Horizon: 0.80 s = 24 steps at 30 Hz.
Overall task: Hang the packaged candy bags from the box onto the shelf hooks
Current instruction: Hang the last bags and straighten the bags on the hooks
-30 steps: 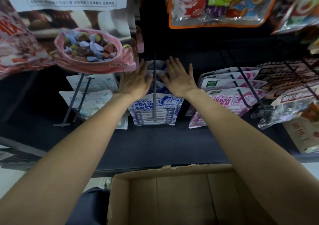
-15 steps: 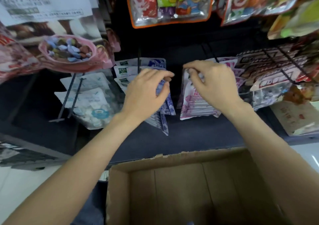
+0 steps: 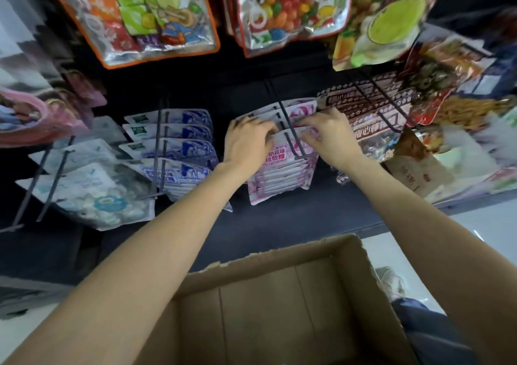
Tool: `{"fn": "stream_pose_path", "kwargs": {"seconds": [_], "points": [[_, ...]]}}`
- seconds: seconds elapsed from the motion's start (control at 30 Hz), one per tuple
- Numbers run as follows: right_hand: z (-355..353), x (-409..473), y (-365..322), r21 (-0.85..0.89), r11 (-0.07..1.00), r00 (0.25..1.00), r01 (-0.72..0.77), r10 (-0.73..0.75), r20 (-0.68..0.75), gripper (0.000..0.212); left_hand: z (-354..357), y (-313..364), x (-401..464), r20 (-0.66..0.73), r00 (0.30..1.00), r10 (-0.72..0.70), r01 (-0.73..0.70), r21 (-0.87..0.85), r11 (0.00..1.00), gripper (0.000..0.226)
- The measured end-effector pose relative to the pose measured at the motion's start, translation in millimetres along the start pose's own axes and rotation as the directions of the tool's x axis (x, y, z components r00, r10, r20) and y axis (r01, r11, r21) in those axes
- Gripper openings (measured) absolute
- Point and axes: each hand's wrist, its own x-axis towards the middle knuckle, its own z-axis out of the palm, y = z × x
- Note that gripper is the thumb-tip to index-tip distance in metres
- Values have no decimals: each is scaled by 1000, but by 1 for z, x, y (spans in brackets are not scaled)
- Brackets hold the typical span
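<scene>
Pink candy bags [image 3: 282,168] hang in a stack on a black shelf hook [image 3: 291,132]. Left hand [image 3: 246,140] and right hand [image 3: 330,135] pinch the front bag's top corners with curled fingers. Below sits the cardboard box [image 3: 372,289].

A dark shelf [image 3: 279,222] carries wire hooks [image 3: 291,138] that jut from its back panel. Pink bags [image 3: 282,177] hang in a row on the middle hook, blue bags [image 3: 179,152] on the hook to their left, white bags [image 3: 92,194] farther left, and brown bags [image 3: 372,112] to the right.
</scene>
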Motion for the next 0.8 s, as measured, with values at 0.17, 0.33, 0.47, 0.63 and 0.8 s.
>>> {"fn": "stream_pose_path", "kwargs": {"seconds": [0.17,0.33,0.47,0.63,0.8], "points": [[8,-4,-7,12,999,997,-50,50,-53,19,5,0,-4,-14,1000,8,-8,-52,999,17],[6,-2,-3,72,993,991,-96,102,-89,16,1,-5,9,-122,992,-22,12,-88,996,25],[1,11,2,50,994,982,-101,107,-156,19,3,-6,39,2,999,35,-35,37,999,27],[-6,36,-2,-32,996,994,-79,76,-84,24,11,-8,43,-44,999,12,-16,-77,997,15],[-6,59,-6,-105,994,997,-19,27,78,27,5,-10,35,-27,998,-49,42,-209,977,21]]}}
